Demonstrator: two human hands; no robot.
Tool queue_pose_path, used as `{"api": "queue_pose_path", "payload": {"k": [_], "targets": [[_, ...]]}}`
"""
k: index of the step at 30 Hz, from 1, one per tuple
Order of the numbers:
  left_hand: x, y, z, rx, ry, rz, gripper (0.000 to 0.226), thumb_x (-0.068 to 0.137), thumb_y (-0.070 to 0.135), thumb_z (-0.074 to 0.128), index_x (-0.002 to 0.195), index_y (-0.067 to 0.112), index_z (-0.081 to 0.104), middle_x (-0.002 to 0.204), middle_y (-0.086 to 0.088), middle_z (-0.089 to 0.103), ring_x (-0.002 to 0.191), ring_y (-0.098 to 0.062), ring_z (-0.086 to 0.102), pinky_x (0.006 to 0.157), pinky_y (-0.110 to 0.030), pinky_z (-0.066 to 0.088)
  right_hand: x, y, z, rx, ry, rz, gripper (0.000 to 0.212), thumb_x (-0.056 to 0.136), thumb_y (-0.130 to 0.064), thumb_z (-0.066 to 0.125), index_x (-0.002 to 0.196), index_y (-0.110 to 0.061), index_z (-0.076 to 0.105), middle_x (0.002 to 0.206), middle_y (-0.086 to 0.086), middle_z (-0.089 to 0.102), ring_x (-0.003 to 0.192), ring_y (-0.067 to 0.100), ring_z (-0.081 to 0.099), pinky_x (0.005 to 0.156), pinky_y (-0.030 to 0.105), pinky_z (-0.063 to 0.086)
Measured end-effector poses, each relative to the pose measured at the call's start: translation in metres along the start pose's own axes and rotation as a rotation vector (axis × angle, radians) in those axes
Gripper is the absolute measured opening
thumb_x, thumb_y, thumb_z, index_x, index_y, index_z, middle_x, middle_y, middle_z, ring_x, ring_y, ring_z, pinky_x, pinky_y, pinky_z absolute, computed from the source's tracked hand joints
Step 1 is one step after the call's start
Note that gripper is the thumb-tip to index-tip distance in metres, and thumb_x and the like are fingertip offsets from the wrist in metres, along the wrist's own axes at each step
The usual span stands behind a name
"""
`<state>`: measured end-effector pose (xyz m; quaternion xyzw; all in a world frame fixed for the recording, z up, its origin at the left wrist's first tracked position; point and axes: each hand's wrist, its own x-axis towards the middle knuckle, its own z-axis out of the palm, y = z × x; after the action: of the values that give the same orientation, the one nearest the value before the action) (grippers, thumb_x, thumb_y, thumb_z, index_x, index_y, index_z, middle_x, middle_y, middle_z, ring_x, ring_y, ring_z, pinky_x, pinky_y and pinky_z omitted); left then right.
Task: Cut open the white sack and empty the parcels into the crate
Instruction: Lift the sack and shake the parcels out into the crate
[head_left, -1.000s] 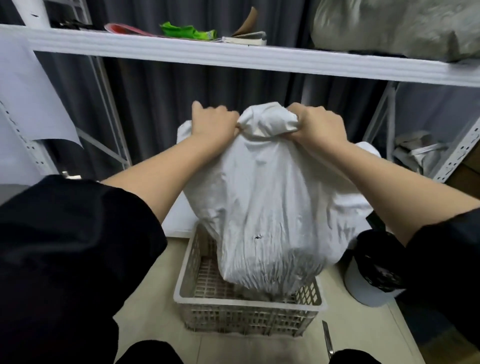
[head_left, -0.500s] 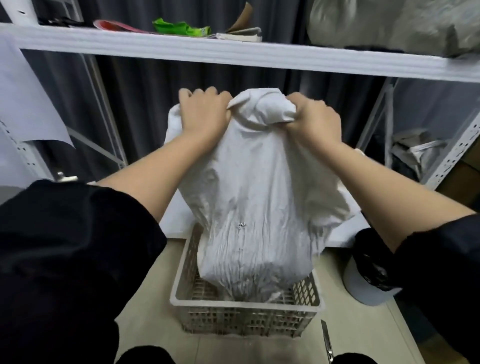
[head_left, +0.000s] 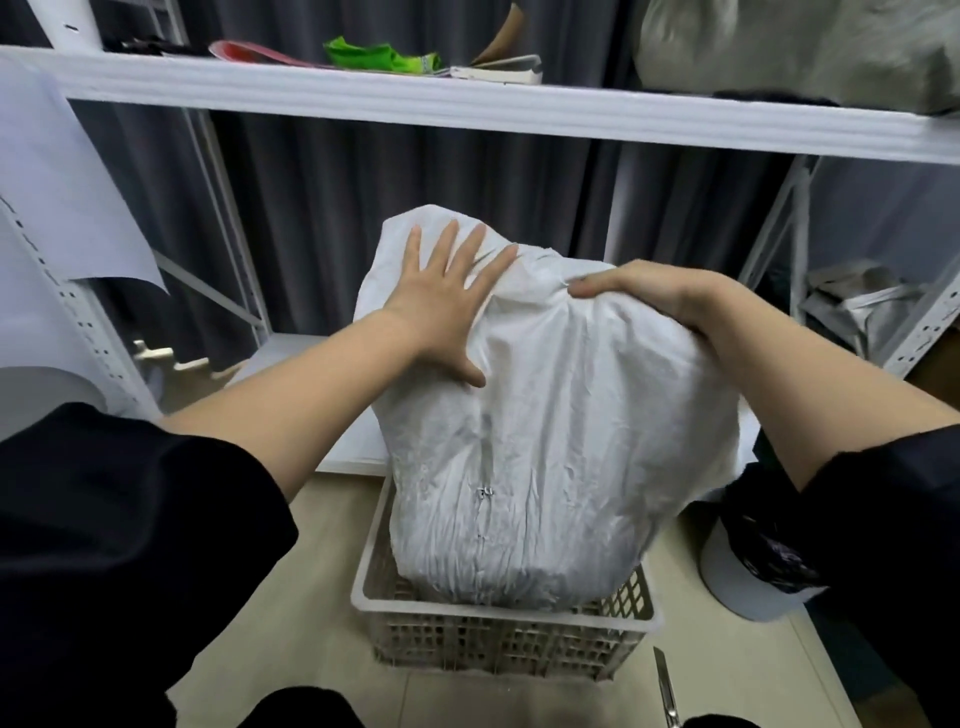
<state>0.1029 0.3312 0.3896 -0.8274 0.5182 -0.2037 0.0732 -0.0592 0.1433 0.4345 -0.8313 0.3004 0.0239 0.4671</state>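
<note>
White sack (head_left: 545, 467) upright in crate (head_left: 506, 626) | left hand (head_left: 441, 301) flat on top (fingers spread) | right hand (head_left: 670, 296) grips top fabric

Crinkled matt sack (head_left: 545, 457), plastic crate (head_left: 498, 623)

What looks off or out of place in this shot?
The silver utility knife lies loose on the beige floor right beside the white plastic lattice crate, near the person's feet. The crumpled white woven sack stands in the crate leaning slightly; nothing looks spilled or torn.
</note>
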Motion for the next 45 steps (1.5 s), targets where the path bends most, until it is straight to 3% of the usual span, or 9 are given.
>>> {"api": "queue_pose_path", "payload": {"k": [6,13,17,21,25,30,36,42,45], "targets": [[0.004,0.014,0.006,-0.081,0.042,0.036,0.123,0.059,0.070,0.068,0.151,0.018,0.005,0.149,-0.007,0.032,0.141,-0.025,0.026,0.114,-0.063,-0.003,0.002,0.023,0.017,0.307,-0.262,0.111,0.053,0.072,-0.048,0.069,0.111,-0.013,0.072,0.117,0.016,0.067,0.106,0.031,0.064,0.103,0.044,0.044],[0.008,0.006,0.015,-0.108,0.106,0.174,0.033,0.083,0.053,0.051,0.096,0.024,0.063,0.098,0.005,0.062,0.100,-0.021,0.059,0.116,-0.047,0.013,-0.004,0.016,0.028,0.121,-0.278,0.168,0.059,0.073,-0.059,0.065,0.113,-0.017,0.070,0.117,0.011,0.068,0.106,0.026,0.065,0.104,0.041,0.043],[0.016,0.004,0.016,-0.242,0.018,0.057,0.024,0.082,0.038,0.055,0.065,0.022,0.051,0.078,0.005,0.062,0.088,-0.019,0.060,0.114,-0.042,0.015,0.003,0.011,0.038,-0.574,0.395,-0.272,0.079,0.075,-0.069,0.058,0.140,-0.028,0.038,0.141,0.001,0.045,0.126,0.023,0.046,0.103,0.043,0.038],[0.024,0.012,0.008,-0.233,0.027,-0.017,0.026,0.075,0.043,0.059,0.063,0.022,0.047,0.068,0.007,0.055,0.081,-0.020,0.058,0.100,-0.038,0.029,0.011,0.012,0.072,-0.997,0.400,-0.335,0.113,0.059,-0.068,0.072,0.148,-0.032,0.013,0.142,0.004,0.039,0.124,0.031,0.044,0.096,0.048,0.038],[0.015,0.000,0.012,-0.246,0.128,0.085,0.050,0.070,0.062,0.060,0.109,0.029,0.061,0.108,0.006,0.054,0.114,-0.018,0.046,0.100,-0.037,0.028,0.021,0.025,0.068,-0.794,0.440,-0.293,0.061,0.065,-0.051,0.070,0.116,-0.025,0.047,0.105,0.000,0.064,0.097,0.027,0.060,0.074,0.036,0.042],[-0.003,-0.042,0.008,-0.621,0.061,-0.234,0.103,0.063,0.077,0.053,0.149,0.039,0.010,0.158,0.001,0.011,0.147,-0.024,0.011,0.118,-0.048,0.013,0.012,0.033,0.043,-0.476,0.525,-0.271,0.057,0.064,-0.047,0.072,0.113,-0.029,0.050,0.101,-0.008,0.062,0.094,0.022,0.056,0.088,0.044,0.045],[-0.009,-0.037,0.016,-0.948,-0.063,-0.316,0.011,0.086,0.033,0.062,0.080,0.027,0.054,0.079,0.010,0.053,0.081,-0.016,0.050,0.066,-0.027,0.038,0.006,0.034,0.034,-0.509,0.280,-0.259,0.064,0.065,-0.048,0.078,0.117,-0.027,0.046,0.104,-0.007,0.060,0.097,0.017,0.057,0.085,0.040,0.050],[0.001,-0.027,-0.012,-1.007,0.550,-0.376,0.024,0.089,0.030,0.052,0.070,0.024,0.040,0.063,0.010,0.046,0.072,-0.018,0.047,0.065,-0.032,0.035,0.010,0.033,0.015,-0.617,0.627,-0.321,0.063,0.062,-0.044,0.078,0.116,-0.021,0.053,0.113,0.004,0.058,0.106,0.033,0.053,0.084,0.043,0.045],[0.003,-0.025,-0.010,-0.980,0.375,-0.418,0.024,0.091,0.034,0.050,0.072,0.022,0.041,0.067,0.009,0.047,0.080,-0.024,0.052,0.068,-0.033,0.036,0.010,0.027,0.009,-0.706,0.693,-0.289,0.056,0.068,-0.044,0.073,0.116,-0.020,0.055,0.113,0.006,0.057,0.107,0.034,0.053,0.079,0.039,0.038]]}}
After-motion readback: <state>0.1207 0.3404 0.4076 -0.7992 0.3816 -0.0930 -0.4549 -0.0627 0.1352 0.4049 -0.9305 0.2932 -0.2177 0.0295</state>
